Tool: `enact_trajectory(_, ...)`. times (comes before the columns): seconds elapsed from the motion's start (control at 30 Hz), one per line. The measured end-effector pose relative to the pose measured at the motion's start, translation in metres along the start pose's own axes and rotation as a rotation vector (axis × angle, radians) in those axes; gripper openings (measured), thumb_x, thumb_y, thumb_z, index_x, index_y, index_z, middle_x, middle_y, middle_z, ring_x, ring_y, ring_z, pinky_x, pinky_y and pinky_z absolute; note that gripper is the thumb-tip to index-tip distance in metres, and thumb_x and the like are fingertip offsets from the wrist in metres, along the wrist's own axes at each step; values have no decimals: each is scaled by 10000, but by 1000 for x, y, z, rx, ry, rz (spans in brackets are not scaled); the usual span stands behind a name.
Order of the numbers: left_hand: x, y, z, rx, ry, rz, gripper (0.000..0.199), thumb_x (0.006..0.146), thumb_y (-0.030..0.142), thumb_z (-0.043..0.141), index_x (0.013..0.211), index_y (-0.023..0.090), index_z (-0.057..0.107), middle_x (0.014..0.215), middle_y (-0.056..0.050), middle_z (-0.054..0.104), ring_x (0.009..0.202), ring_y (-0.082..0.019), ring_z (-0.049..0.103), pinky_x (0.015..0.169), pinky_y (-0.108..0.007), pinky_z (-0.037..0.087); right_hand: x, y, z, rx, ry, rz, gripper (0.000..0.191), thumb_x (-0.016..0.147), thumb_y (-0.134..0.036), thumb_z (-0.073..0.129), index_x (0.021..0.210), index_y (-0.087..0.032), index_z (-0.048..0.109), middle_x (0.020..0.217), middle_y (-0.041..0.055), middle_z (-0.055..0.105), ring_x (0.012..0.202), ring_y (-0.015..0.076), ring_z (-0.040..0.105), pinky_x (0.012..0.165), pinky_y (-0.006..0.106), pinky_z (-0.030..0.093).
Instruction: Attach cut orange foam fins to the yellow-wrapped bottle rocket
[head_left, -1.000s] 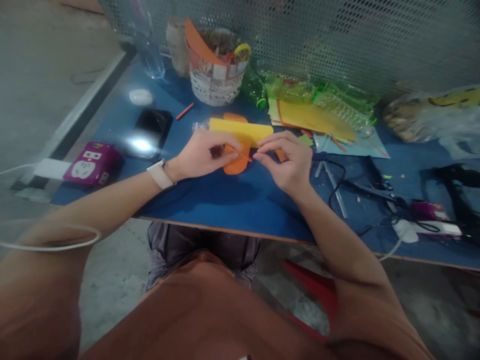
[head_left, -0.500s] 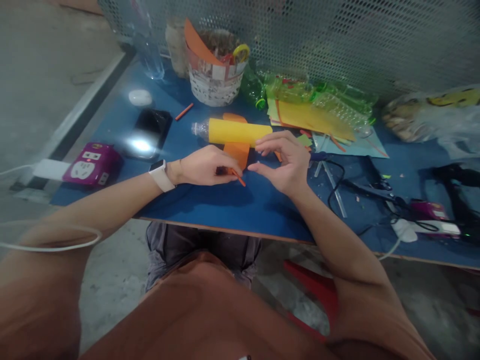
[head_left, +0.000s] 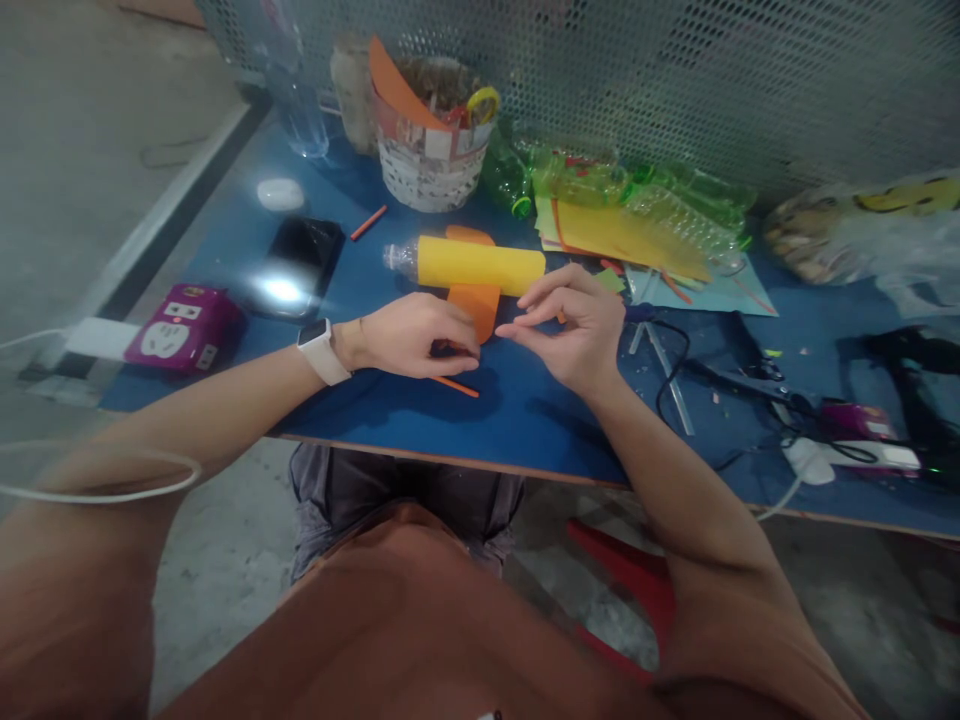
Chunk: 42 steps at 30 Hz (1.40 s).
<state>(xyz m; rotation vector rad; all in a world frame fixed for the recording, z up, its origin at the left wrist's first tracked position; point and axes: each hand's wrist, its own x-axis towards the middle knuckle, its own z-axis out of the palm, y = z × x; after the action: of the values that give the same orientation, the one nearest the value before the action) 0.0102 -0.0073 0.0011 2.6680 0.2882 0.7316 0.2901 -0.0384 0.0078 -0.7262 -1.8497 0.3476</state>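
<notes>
My left hand (head_left: 420,335) is curled low above the blue table, its thumb and forefinger tips close together. A thin orange strip (head_left: 459,387) shows just below it, one end hidden by the hand; I cannot tell whether the fingers touch it. My right hand (head_left: 576,325) hovers to the right, thumb and fingertips drawn into a pinch, with anything between them too small to make out. Behind both hands lies a clear bottle (head_left: 402,258) on its side, wrapped in yellow paper (head_left: 480,264), with orange fin-like pieces (head_left: 474,312) at its sides.
At the left are a phone (head_left: 304,262), a white mouse (head_left: 280,195) and a purple power socket (head_left: 184,328). A woven basket (head_left: 431,165) stands behind. Yellow paper sheets (head_left: 622,235), green plastic bottles (head_left: 686,205), a glue stick (head_left: 667,375) and cables lie rightward.
The orange strip has dropped from my left fingertips to below that hand, nearer the table's front edge. My right thumb and fingers have drawn closer together. The wrapped bottle has stayed put.
</notes>
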Motion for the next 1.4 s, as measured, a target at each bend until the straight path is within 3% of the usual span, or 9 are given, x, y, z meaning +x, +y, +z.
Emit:
enact_trajectory(0.37,1,-2,2,43,138,-6,274,1178,381,661,1040,224,838,928,-61,859,786,-179,809,714,-274,583,1,2,0,19,-167,98,218,982,-419,977,845,-295,860,990,58,903,946,293,844,981,532,696)
enact_trajectory(0.53,3,-2,-2,46,169,11,211,1145,317,682,1044,217,838,883,-49,846,727,-165,767,680,-270,545,2,3,0,13,-236,86,159,1089,-416,851,986,-311,912,1108,64,934,1041,289,876,1017,512,705)
enact_trajectory(0.67,4,0,-4,8,187,-31,264,1154,356,680,1011,213,851,851,-52,834,681,-149,738,660,-259,529,1,6,0,69,-260,77,162,1042,-445,917,941,-319,918,1055,55,931,964,266,873,950,469,723)
enact_trajectory(0.8,5,1,-4,14,181,-46,344,1168,415,665,944,212,829,796,-44,805,637,-142,699,634,-267,506,2,4,-1,74,-265,141,291,937,-513,1015,810,-296,869,947,58,900,856,257,834,886,463,717)
enact_trajectory(1.0,4,-1,-1,9,151,-49,377,1167,415,653,867,215,762,787,-44,779,652,-154,695,639,-281,503,5,-2,0,79,-226,177,449,880,-628,1032,758,-274,784,868,55,840,797,244,773,791,431,675)
enact_trajectory(1.4,4,-2,-1,-6,122,-21,300,1145,310,676,877,196,751,784,-31,750,634,-133,648,631,-266,480,4,-2,2,102,-227,162,364,944,-553,996,796,-270,821,872,49,873,792,237,811,762,402,680)
